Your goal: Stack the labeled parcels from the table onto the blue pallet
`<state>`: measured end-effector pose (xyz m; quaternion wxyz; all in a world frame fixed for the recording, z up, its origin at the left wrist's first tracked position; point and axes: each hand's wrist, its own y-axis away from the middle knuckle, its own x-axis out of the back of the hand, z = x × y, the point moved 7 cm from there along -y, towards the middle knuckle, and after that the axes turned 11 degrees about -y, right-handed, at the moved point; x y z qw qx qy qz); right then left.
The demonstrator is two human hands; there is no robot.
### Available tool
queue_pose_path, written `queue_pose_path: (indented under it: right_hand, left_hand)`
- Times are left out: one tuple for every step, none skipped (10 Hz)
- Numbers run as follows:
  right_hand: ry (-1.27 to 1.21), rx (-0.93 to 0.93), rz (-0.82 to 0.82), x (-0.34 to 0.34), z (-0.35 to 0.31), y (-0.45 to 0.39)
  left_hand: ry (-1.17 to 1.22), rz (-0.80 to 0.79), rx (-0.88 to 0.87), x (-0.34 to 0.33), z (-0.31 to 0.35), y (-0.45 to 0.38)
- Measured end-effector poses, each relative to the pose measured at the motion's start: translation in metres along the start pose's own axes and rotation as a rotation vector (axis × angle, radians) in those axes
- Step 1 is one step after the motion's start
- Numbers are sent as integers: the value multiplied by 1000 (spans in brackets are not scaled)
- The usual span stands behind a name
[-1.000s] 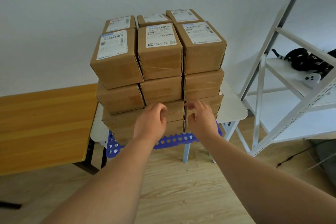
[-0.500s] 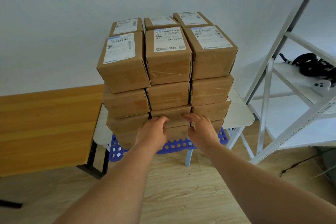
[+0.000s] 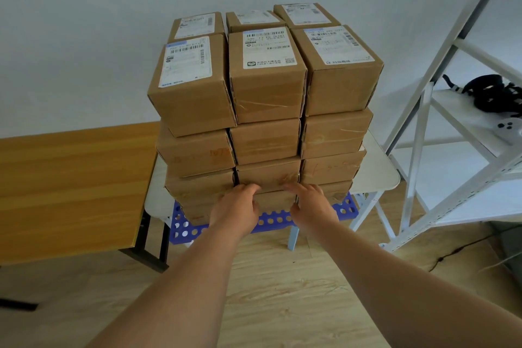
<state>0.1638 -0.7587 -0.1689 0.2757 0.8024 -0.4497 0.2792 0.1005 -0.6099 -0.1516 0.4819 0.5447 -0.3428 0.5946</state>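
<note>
Parcels [image 3: 265, 99] stacked four tiers high, three across, on blue pallet [image 3: 271, 222], pallet on white tabletop [image 3: 375, 169]. Labels on top tier only. Left hand [image 3: 236, 206] and right hand [image 3: 310, 200] at 6 o'clock of the stack, slightly apart, fingers pressed against lower middle boxes; probably no grip, fingertips hard to see. Rack [image 3: 452, 110] at 3 o'clock.

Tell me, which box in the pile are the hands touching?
The middle box of the bottom row, just above the blue pallet. The left hand and right hand sit at its two sides; the other boxes go untouched.
</note>
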Motion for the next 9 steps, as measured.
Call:
queue_pose_path:
  right_hand:
    - [-180, -123, -20, -14, 14, 2]
    - [-530, -404, -103, -41, 35, 4]
    - [-942, -588, -69, -57, 39, 8]
    - [-1415, -722, 42, -68, 49, 0]
    - [-1666, -764, 19, -70, 41, -12]
    - [-1694, -782, 13, -65, 39, -14]
    - [-1671, -780, 0, -62, 34, -13]
    - [-1631, -772, -15, -62, 39, -16]
    - [-1511, -787, 9, -62, 43, -12]
  left_hand:
    - [86, -106, 115, -20, -7, 4]
    - [564, -266, 494, -58, -22, 13]
    - [1217, -367, 799, -92, -16, 20]
    - [1530, -275, 829, -92, -14, 10]
    - [1613, -228, 832, -86, -14, 0]
    - [1594, -239, 863, -86, -13, -2]
    - [1582, -233, 874, -83, -11, -3]
    - [1570, -261, 857, -83, -13, -1]
    - [1470, -386, 854, -80, -7, 8]
